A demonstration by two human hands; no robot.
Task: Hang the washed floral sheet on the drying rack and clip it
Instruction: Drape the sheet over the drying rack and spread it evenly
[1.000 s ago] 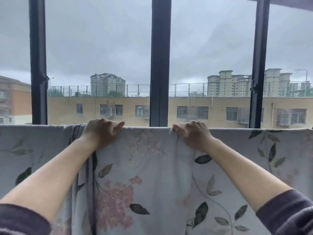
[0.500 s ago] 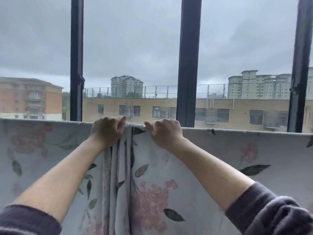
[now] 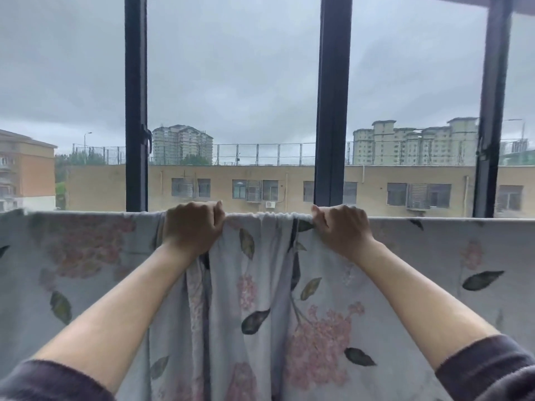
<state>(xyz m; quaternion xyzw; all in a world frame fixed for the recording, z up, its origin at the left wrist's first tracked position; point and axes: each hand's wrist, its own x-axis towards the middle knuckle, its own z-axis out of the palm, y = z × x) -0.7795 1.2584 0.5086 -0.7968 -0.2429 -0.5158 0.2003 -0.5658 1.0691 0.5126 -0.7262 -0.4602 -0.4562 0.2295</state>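
Observation:
The floral sheet (image 3: 312, 337), pale grey with pink blossoms and dark leaves, hangs over a horizontal rail that it hides, spanning the whole width of the view. My left hand (image 3: 192, 227) grips the sheet's top fold left of centre, fingers curled over it. My right hand (image 3: 341, 227) grips the same top fold further right. Between the two hands the cloth is bunched into vertical folds. No clip is in sight.
Right behind the sheet stands a window with dark vertical frames (image 3: 331, 105). Through the glass are a beige building and a grey sky. The lower part of the sheet runs out of the view.
My hands have moved apart along the top fold, and the gathered cloth between them has spread wider. The view has shifted slightly left and up.

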